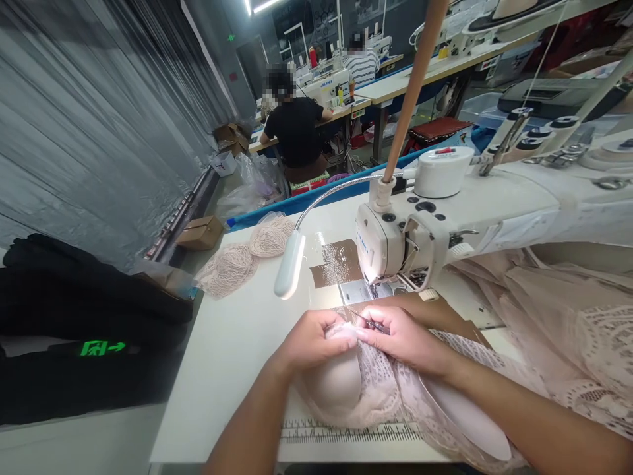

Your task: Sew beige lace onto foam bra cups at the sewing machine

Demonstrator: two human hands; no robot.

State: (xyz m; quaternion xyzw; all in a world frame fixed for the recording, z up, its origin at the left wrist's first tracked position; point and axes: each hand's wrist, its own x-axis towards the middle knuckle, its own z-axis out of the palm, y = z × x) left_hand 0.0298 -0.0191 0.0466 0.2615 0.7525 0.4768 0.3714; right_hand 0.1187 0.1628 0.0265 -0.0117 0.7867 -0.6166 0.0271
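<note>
My left hand (309,342) is closed on the upper edge of a pale pink lace bra (378,379), thumb on top, above its smooth moulded cup (336,384). Pinching the same edge from the other side is my right hand (408,338). A thin dark pointed tool (374,324) lies in the right fingers, its tip sticking out to the left; its exact kind is hard to make out. Both hands are just in front of the sewing machine (378,247), apart from its lit needle area. A second cup (469,422) rests under my right forearm.
A ruler strip (346,432) runs along the table's front. Lace cup pieces (227,269) lie at the far left edge. A lamp (290,264) hangs beside the machine head. Sheer lace fabric (558,310) is heaped at right. Two people sit at machines beyond.
</note>
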